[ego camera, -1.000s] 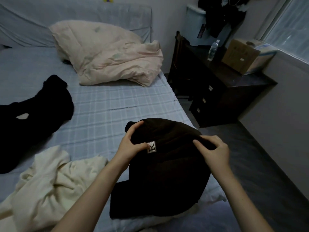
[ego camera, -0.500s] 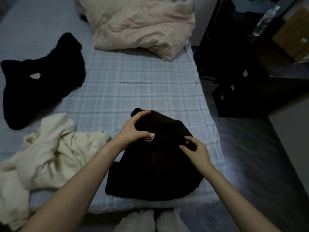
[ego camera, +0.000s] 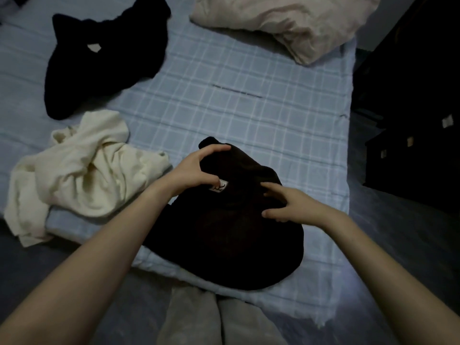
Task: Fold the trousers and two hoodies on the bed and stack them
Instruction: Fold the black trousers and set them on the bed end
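Observation:
A dark brown garment (ego camera: pixel 224 235) with a small white label lies bunched at the near edge of the bed. My left hand (ego camera: pixel 196 170) grips its far left edge, fingers curled over the fabric and thumb by the label. My right hand (ego camera: pixel 291 205) rests on its right side with fingers spread and bent, the thumb apart from them. A cream garment (ego camera: pixel 82 170) lies crumpled to the left, partly hanging over the bed edge. A black garment (ego camera: pixel 99 56) with a white neck label lies spread at the far left.
The bed (ego camera: pixel 236 100) has a light blue checked sheet. A pale pink duvet (ego camera: pixel 286 23) is heaped at the far right. Dark drawers (ego camera: pixel 410 145) stand right of the bed across a strip of floor. My legs in grey trousers (ego camera: pixel 216 322) show below.
The view has tilted further down over the bed. My right hand has let go of its pinch on the dark brown garment and slid lower, now lying spread on it. My left hand keeps its grip.

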